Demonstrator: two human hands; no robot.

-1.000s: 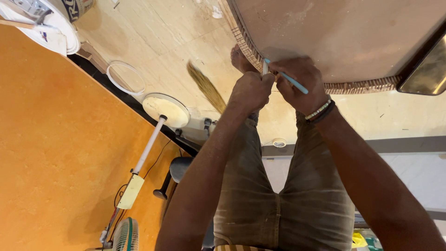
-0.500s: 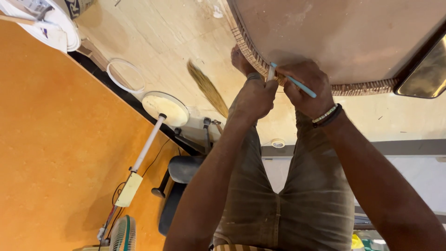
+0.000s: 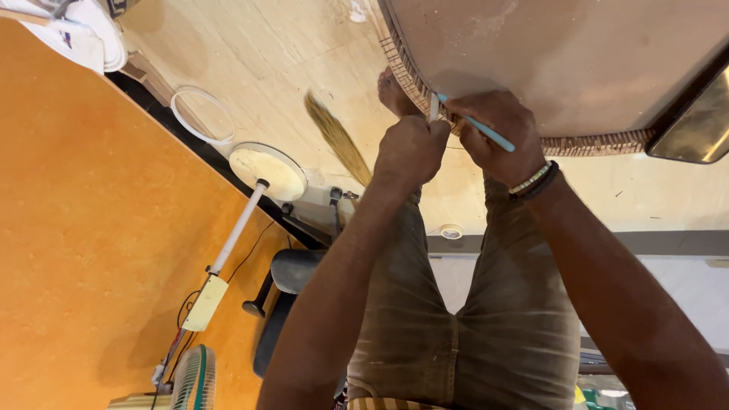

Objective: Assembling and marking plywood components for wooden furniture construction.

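Head view, looking straight down. Your left hand is clenched, pinching a pale strip that stands up at the woven rim of the large round panel. Your right hand is closed around a light blue tool, its shaft slanting out past the knuckles, its tip down at the rim just beside the strip. A beaded bracelet sits on the right wrist. The two hands are touching or nearly so, both pressed against the panel's near edge, above your knees in brown trousers. Progress, as a judgement only: the weave reads as finished along the lower edge to the right of your hands and on the curved stretch above them; the spot under your fingers looks like the point in hand. How much of the rim remains bare you cannot tell, since most of the panel's edge runs out of view. On the floor: a straw broom lies near your left hand, a white ring sits well apart, and a pedestal fan lies tipped against the orange wall. A dark stool is beside your left forearm.
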